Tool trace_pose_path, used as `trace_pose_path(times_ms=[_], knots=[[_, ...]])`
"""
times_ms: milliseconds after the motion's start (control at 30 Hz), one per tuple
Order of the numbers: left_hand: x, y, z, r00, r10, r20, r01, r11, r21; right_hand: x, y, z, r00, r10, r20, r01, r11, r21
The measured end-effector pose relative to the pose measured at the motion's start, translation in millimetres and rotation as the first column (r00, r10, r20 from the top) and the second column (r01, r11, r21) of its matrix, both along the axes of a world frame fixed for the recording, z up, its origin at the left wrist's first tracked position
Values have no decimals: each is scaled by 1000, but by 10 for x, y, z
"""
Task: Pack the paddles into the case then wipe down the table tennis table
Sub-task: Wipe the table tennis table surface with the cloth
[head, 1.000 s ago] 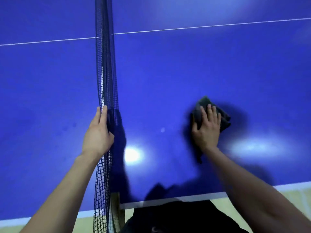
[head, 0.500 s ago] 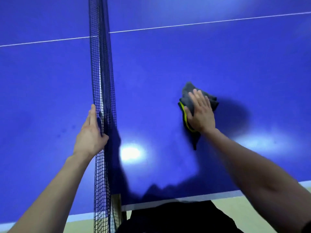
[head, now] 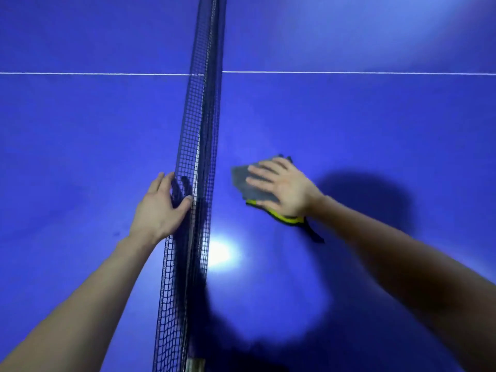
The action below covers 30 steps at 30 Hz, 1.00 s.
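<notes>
A person leans over the blue table (head: 349, 124) in the wiping half of the job. The right grip (head: 281, 189) is released, its fingers spread flat on a folded grey cloth (head: 241, 181) with a yellow-green edge. The cloth lies on the playing surface just right of the net (head: 204, 116), near it but not touching. The left grip (head: 158, 208) is also released. It lies with straight fingers against the net's left face and its thumb on the mesh, apparently steadying the net away from the cloth.

Done well, this stroke likely calls for even palm pressure so the whole fold stays in contact. Passes should probably overlap and run alongside the net, and the loose tail trailing toward the wrist is best tucked in so it does not drag. The strip under the net looks easiest to miss. Catching the mesh with the cloth is the main hazard.

By count there are:
- one table
- one net, with what looks like one post (head: 196, 362) at the bottom edge
- one cloth
- one white line (head: 349, 73) across the surface
- one bright lamp glare (head: 220, 252)
- two bare arms

No paddles and no case are in view.
</notes>
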<state>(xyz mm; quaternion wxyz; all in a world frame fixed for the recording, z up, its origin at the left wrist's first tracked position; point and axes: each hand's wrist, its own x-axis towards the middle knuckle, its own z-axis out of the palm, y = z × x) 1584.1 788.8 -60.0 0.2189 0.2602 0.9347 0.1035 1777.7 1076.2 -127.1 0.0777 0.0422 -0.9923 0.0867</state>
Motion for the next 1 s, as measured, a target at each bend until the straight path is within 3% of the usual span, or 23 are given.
trace_pose_path(times_ms=[67, 133, 200, 233, 300, 367, 433, 500, 567, 633, 700, 733, 767, 833, 900, 933, 1000], knots=[[-197, 78, 29, 1000, 13, -10, -13, 1000, -29, -383, 497, 28, 925, -372, -73, 376, 926, 44], [-421, 141, 76, 1000, 23, 21, -21, 996, -87, -653, 665, 65, 771, -636, -30, 637, 771, 25], [-652, 238, 116, 998, -15, 55, 26, 981, -190, -774, 467, 83, 697, -717, -2, 717, 696, -37], [-742, 307, 127, 995, -66, 76, 83, 965, -247, -749, 238, 69, 718, -696, 1, 694, 716, -81], [-915, 472, 105, 985, -123, 125, 155, 942, -299, -558, -372, 68, 874, -486, 18, 480, 856, -192], [-1048, 668, 89, 986, -92, 136, 124, 959, -256, -279, -899, 104, 989, -126, 81, 142, 958, -249], [-1159, 806, 65, 993, -60, 105, 83, 970, -230, -176, -940, 97, 967, 234, 98, -204, 946, -252], [-1249, 850, 52, 992, -63, 111, 92, 957, -275, -373, -519, 27, 911, 402, 94, -374, 900, -225], [-1330, 851, 63, 983, -92, 158, 139, 938, -318, -745, 73, -49, 972, 231, 39, -226, 967, -115], [-1369, 864, 120, 974, -110, 197, 174, 923, -344, -1100, 668, -43, 974, -223, -44, 218, 971, -103], [-1392, 908, 197, 968, -117, 221, 197, 900, -389, -1364, 969, -81, 780, -625, -8, 617, 772, -151], [-1396, 942, 235, 967, -118, 225, 203, 891, -406, -1463, 941, -94, 697, -717, 0, 708, 689, -153], [-1399, 966, 252, 966, -116, 230, 205, 887, -414, -1532, 826, -82, 680, -733, -8, 724, 673, -152], [-1390, 973, 247, 964, -122, 235, 214, 881, -422, -1467, 382, -13, 822, -569, -30, 553, 809, -198], [-1416, 952, 199, 966, -134, 221, 218, 881, -420, -1192, -215, 62, 978, -206, 37, 208, 946, -250], [-1432, 945, 185, 966, -140, 219, 223, 880, -419, -1034, -455, 103, 996, -2, 84, 24, 963, -270], [-1458, 924, 145, 964, -164, 208, 240, 874, -423, -901, -611, 121, 943, 301, 144, -247, 921, -302]])
